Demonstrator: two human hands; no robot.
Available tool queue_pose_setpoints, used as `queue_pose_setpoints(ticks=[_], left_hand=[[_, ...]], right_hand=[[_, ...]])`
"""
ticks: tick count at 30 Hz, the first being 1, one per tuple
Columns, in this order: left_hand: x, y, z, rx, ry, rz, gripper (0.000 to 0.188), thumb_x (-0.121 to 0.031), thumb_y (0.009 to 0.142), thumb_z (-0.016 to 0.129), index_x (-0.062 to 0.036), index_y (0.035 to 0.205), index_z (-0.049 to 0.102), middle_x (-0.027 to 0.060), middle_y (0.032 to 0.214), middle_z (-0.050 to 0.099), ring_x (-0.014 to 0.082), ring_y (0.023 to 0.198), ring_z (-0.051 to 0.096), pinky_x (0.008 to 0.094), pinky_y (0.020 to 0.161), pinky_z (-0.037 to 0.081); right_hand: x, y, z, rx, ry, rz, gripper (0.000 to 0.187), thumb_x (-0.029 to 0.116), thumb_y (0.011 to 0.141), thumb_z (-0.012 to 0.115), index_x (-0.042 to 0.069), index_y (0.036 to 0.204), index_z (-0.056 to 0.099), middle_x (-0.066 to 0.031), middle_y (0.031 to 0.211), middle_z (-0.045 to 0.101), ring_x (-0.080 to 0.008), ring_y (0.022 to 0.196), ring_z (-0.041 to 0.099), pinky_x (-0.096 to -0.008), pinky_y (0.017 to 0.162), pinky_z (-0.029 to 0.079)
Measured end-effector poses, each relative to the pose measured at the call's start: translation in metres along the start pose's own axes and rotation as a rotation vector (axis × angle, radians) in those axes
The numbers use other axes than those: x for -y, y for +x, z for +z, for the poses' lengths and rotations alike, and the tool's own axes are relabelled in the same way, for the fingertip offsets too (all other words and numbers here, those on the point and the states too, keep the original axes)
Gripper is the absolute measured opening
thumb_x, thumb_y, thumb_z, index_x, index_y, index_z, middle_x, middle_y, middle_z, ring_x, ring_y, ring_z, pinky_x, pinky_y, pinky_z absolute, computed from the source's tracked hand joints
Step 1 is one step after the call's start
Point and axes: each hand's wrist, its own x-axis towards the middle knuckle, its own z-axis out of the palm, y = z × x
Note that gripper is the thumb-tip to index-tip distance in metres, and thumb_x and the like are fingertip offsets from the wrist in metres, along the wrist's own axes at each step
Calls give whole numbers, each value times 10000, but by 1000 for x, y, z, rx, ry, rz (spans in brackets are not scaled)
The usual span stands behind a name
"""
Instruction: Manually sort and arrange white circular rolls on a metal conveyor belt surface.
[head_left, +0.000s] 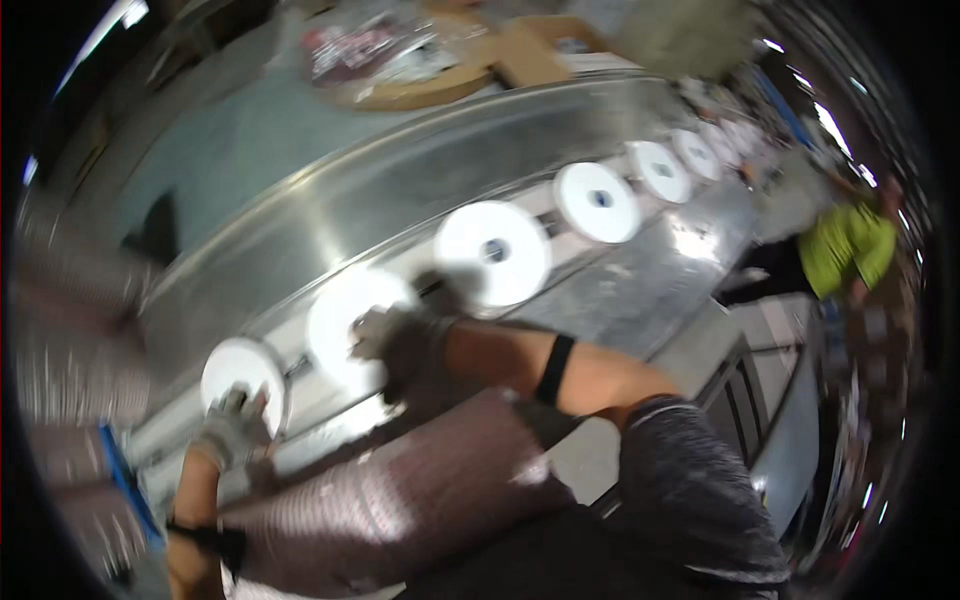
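My left hand [233,432], in a grey work glove, lies on the nearest white disc [228,370] at the lower left, its fingers spread over the face. On the second white disc [340,300] rests my gloved right hand [400,348], fingertips near the middle; motion blur and the hand's own bulk hide what they grip, if anything. A third white disc [480,225] with a dark hub sits just beyond it, touched by neither hand. Dark bands circle both my forearms. Below them, close to my body, lies a long ribbed pinkish-brown cylinder [400,475].
More white discs [598,203] continue in a row along a metal line [330,215] toward the upper right. Cardboard [530,50] and plastic-wrapped items [365,50] lie beyond it. Ribbed stacks [85,370] stand at left. A person in a bright green shirt [850,250] is at right.
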Motion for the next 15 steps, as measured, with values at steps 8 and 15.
queue_pose_setpoints(ticks=[8,15], left_hand=[[168,-102,109,-564,-883,-509,806,-326,761,770,31,1383,400,195,1318,522,352,1256,479,406,1013,429],[29,-115,-9,-605,-846,-395,767,-317,787,746,-7,1398,400,188,1353,496,346,1262,476,408,1004,439]], right_hand=[[22,-172,34,-512,486,507,569,381,832,656,82,1301,537,-160,1285,540,-281,1146,541,-413,996,428],[164,-233,64,-638,1026,630,780,330,795,739,79,1435,370,-224,1281,488,-354,1164,509,-412,997,422]])
